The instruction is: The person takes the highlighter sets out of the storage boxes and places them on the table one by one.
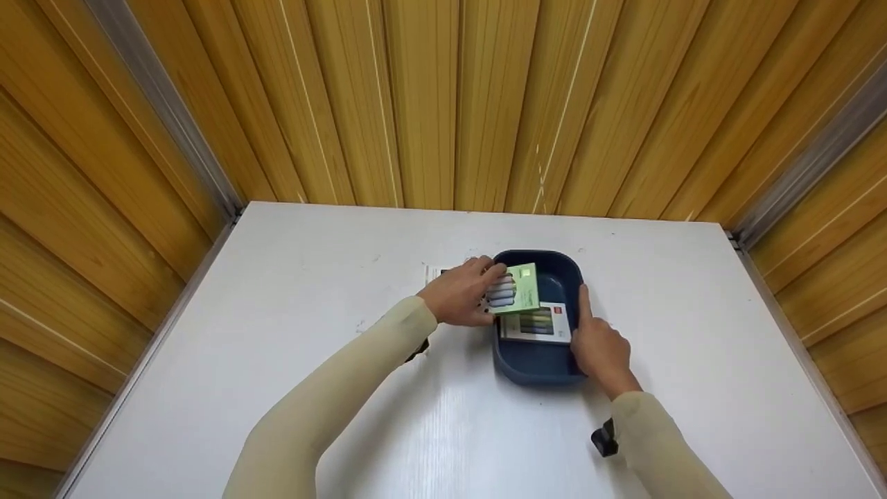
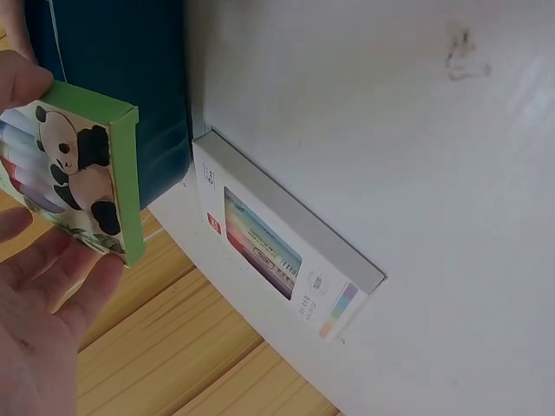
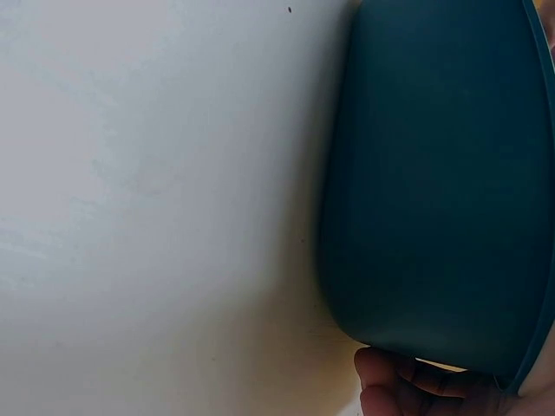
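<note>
My left hand (image 1: 457, 292) grips a green box (image 1: 527, 290) of crayons or markers, tilted above the left side of a dark blue plastic bin (image 1: 544, 378). Pandas and a window with pale sticks decorate its front in the left wrist view. Inside the bin lies a white box (image 1: 563, 331) with coloured sticks in its window, partly covered by the green one. My right hand (image 1: 601, 345) holds the bin's right side, index finger stretched along the rim. In the right wrist view its fingers (image 3: 381, 373) press against the outer wall.
Left of the bin, another white box (image 2: 195, 165) with a colour-striped window lies on the white table (image 1: 312, 263), mostly behind my left hand in the head view. Wood-patterned panels (image 1: 423, 104) enclose the table at the back and sides.
</note>
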Action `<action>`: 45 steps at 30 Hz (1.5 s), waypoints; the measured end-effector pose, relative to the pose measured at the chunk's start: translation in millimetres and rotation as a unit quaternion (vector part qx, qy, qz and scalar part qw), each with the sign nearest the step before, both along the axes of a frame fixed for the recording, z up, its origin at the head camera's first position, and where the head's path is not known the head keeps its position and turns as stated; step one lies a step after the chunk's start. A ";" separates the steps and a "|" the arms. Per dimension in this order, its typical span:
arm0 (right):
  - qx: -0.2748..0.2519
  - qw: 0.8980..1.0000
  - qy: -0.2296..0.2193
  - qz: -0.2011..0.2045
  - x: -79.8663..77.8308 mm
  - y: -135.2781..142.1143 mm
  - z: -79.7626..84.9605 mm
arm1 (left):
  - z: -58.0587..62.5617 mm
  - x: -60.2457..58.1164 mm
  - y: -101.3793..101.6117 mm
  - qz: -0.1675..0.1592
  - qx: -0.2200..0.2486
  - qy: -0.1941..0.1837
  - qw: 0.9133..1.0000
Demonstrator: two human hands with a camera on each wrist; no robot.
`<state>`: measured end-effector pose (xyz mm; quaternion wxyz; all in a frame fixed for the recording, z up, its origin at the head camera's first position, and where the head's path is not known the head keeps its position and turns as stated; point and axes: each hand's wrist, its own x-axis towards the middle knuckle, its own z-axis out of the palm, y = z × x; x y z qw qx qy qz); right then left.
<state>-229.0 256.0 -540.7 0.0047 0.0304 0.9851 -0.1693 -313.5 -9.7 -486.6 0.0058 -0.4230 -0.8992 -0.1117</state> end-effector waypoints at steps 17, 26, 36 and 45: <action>0.004 1.000 0.002 -0.006 0.3 0.6 0.2 | -2.0 1.5 -3.5 0.020 -0.018 -0.019 0.999; -0.005 1.000 -0.005 -0.006 0.9 0.2 1.3 | -7.1 -0.3 -7.5 0.016 -0.011 -0.029 0.999; -0.002 1.000 -0.012 -0.005 0.7 0.0 1.6 | -11.6 2.1 -13.4 0.018 -0.017 -0.044 0.999; -0.006 1.000 -0.009 -0.007 0.6 0.1 1.2 | -14.9 2.0 -16.9 0.018 -0.016 -0.052 0.998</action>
